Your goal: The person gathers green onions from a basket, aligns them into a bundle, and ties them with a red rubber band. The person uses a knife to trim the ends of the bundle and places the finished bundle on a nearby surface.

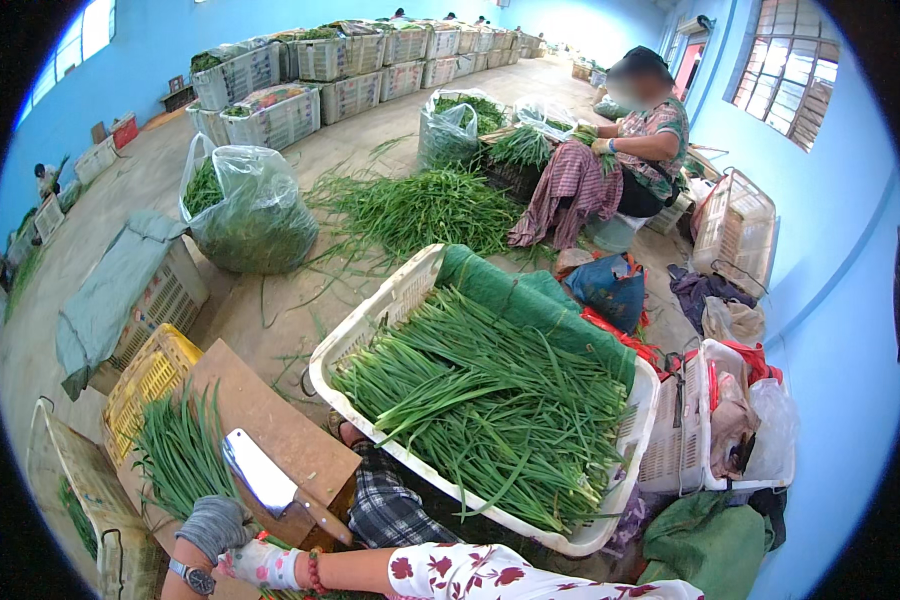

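Observation:
My left hand (214,525), in a grey knit glove with a watch at the wrist, is closed around the lower end of a bunch of garlic chives (180,457). Against it lies my right hand (259,564), in a white floral glove; its fingers are partly hidden, and green and red strips show beside it. The chive leaves spread over a brown board (270,420). A cleaver (262,472) with a wooden handle rests flat on that board, its handle towards my right forearm. Beyond, a white plastic crate (412,296) lined with green cloth holds many chives.
A yellow crate (150,375) and a worn crate (112,480) stand at left. Across the crate of chives, a seated co-worker (649,142) handles greens beside a loose heap (427,210). A filled plastic bag (251,210) stands on the floor; a crate of bags (675,442) is at right.

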The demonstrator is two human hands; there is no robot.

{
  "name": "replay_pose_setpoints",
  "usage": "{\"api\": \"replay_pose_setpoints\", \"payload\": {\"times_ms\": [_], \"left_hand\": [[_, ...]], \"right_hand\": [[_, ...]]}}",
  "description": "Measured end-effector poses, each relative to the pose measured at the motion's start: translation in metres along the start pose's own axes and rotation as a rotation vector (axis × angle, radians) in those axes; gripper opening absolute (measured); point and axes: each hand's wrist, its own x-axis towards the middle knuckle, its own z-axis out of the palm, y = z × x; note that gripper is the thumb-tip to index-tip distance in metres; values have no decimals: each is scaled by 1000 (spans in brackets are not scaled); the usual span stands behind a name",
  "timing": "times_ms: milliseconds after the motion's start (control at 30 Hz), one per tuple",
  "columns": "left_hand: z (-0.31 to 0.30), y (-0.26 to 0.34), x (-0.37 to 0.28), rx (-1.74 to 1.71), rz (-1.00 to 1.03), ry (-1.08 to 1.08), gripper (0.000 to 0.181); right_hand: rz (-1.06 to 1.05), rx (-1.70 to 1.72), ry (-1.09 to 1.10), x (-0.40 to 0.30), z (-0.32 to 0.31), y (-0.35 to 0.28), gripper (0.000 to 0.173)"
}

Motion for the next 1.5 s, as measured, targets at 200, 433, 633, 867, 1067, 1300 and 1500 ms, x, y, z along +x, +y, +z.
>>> {"api": "replay_pose_setpoints", "payload": {"times_ms": [200,433,633,867,1067,1300,1500], "left_hand": [[8,15,-39,-271,-150,441,27],[107,35,-40,-1000,-675,1143,28],[134,61,-47,-1089,-725,1095,28],[120,78,-75,-933,-785,1067,25],[125,72,-72,-1595,-574,1033,29],[117,76,-65,-1802,-548,1094,15],[121,75,-50,-1187,-786,1165,10]], "right_hand": [[-10,-30,150,4,34,19,25],[-29,88,144,3,-80,-38,17],[54,246,170,-2,-60,-23,24],[168,411,194,7,-71,-23,33],[100,323,222,-9,-63,-10,37],[139,380,225,-5,-72,-15,32],[60,15,405,-21,-76,-20,27]]}}
